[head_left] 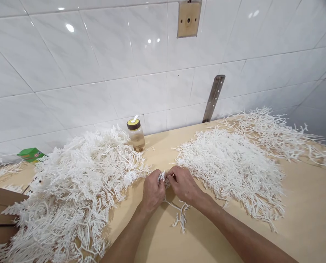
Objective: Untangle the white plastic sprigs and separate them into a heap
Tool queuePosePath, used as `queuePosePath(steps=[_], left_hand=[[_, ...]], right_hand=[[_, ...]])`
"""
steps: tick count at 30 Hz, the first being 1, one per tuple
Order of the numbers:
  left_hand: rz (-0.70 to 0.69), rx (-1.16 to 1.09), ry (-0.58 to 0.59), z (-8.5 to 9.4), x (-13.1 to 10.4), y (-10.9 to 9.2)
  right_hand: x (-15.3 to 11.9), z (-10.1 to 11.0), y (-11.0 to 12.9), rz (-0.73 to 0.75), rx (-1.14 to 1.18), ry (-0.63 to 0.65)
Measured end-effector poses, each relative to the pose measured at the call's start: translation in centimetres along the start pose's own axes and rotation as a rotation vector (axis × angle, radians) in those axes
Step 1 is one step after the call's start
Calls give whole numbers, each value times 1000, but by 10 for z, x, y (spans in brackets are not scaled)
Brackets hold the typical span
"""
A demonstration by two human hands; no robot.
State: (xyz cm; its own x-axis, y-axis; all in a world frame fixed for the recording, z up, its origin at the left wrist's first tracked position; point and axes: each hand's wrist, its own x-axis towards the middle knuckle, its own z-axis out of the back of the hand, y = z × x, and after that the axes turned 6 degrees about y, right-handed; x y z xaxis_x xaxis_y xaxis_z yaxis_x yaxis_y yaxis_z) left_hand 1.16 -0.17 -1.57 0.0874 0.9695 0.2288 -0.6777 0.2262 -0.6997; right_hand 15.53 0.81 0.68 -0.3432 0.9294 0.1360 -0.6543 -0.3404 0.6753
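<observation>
My left hand (154,190) is closed around a small bunch of thin white branched plastic sprigs (162,176), whose tips poke out above the thumb. Thumb and forefinger of my right hand (184,184) are pinched together right against that bunch; what sits between those fingertips is mostly hidden. Below the hands, a loose white branched sprig (181,212) hangs or lies over the table; I cannot tell whether it joins the bunch. A big fluffy heap of white sprigs (78,182) rises to the left. On the right lies a flatter pile of white sprigs (231,168).
Behind the left heap stands a jar (137,137) with a black and yellow lid. A metal strip (213,98) leans on the tiled wall (152,91). More spread-out sprigs (272,133) lie at the back right. A green box (31,155) and brown cardboard (1,204) are at left.
</observation>
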Motion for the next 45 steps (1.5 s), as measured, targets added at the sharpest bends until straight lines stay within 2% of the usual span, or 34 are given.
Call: queuePosePath(steps=[2, 5, 10, 14, 16, 20, 22, 32, 37, 41, 45], left_hand=[[-55, 8, -6, 0, -2, -3], [-104, -87, 14, 1, -5, -11], [94, -452, 49, 4, -1, -15], [159, -557, 10, 5, 3, -12], [162, -546, -18, 4, 3, -10], [163, -488, -101, 0, 3, -4], [159, -466, -133, -3, 3, -1], [166, -451, -139, -3, 3, -4], [127, -339, -140, -1, 0, -11], [76, -262, -148, -1, -3, -12], [78, -253, -146, -2, -3, -10]], right_hand=[[2, -2, -2, -1, -98, -35], [7, 1, -10, -107, -197, -101], [15, 19, -29, -157, -51, -221], [15, 29, -29, -109, 56, -260], [12, 31, -22, -50, 76, -227], [4, 28, -4, 1, 122, 13], [1, 24, 3, -2, 135, 90], [2, 11, -4, 94, -82, 36], [-2, 8, -2, 153, -242, 41], [-3, 6, -2, 128, -294, 58], [-2, 4, -5, 90, -236, 59]])
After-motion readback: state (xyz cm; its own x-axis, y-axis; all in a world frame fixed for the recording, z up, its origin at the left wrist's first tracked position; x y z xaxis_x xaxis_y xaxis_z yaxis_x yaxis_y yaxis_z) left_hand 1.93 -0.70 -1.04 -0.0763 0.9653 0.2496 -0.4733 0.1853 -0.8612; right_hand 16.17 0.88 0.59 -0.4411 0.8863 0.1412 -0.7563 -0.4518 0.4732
